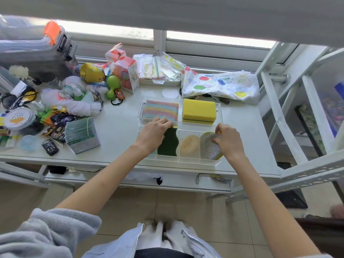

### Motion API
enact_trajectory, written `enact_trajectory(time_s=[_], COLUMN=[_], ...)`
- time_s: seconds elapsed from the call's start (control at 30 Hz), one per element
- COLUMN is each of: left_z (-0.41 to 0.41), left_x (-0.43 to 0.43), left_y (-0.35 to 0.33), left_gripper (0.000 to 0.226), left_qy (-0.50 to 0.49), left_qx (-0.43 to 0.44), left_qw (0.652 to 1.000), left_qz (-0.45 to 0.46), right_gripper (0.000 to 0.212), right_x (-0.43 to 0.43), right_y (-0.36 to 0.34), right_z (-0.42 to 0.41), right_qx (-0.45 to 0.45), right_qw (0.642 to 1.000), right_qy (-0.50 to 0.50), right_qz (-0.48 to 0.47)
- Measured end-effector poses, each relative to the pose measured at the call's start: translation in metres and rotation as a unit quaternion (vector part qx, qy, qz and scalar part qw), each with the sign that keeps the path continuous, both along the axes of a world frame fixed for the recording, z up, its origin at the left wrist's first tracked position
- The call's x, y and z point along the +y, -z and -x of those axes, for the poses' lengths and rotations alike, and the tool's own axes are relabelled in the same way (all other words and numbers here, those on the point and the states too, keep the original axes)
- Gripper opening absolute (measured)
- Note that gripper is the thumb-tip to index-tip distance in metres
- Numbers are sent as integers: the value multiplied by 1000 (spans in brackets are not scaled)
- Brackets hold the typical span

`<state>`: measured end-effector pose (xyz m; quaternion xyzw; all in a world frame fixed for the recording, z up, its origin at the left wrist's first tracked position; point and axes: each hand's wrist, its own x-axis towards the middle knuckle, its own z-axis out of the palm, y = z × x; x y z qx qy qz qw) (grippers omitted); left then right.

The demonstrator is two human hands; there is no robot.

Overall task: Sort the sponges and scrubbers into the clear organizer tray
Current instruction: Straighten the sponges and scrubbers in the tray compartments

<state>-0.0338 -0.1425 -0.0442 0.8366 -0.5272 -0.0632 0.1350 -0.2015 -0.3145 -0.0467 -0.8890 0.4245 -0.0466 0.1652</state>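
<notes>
A: Sponges and scrubbers are nearly all in the clear organizer tray [197, 163] on the worktop [119, 127]: rainbow mesh scrubber [160, 110] and yellow sponge [199, 111] in the back compartments, green wavy scourer [168, 142], beige pad [189, 146] and silver scrubber [209, 147] along the front row

B: And the hands?

A: The left hand [151, 134] has its grip pinched on the green scourer's top edge; the right hand [229, 139] has its fingers curled onto the silver scrubber, pressing its far edge

B: So, seating both?

A: I'd say so. Best to push each straight down inside its own divider, keeping the silver one from riding up over the right wall, then let go
</notes>
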Motion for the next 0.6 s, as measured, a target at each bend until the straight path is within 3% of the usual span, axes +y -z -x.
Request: enact_trajectory(time_s=[0.13, 0.23, 0.33, 0.43, 0.6], left_z=[-1, -4, -10, -17, -17], left_x=[1, 4, 10, 17, 17], left_y=[2, 4, 4, 4, 4], left_gripper=[46, 49, 46, 41, 39], left_qy=[4, 12, 1, -18, -18], left_qx=[14, 44, 88, 119, 123], left_qw=[1000, 999, 996, 992, 992], left_qz=[3, 8, 24, 33, 27], right_gripper=[20, 18, 18, 38, 40], right_x=[8, 15, 36, 52, 54], right_y=[4, 0, -4, 6, 19], right_z=[2, 3, -5, -16, -24], right_qx=[93, 24, -45, 36, 77], right_qw=[981, 976, 978, 982, 982], right_qy=[-49, -85, -170, -187, -169], right_qz=[162, 198, 116, 13, -14])
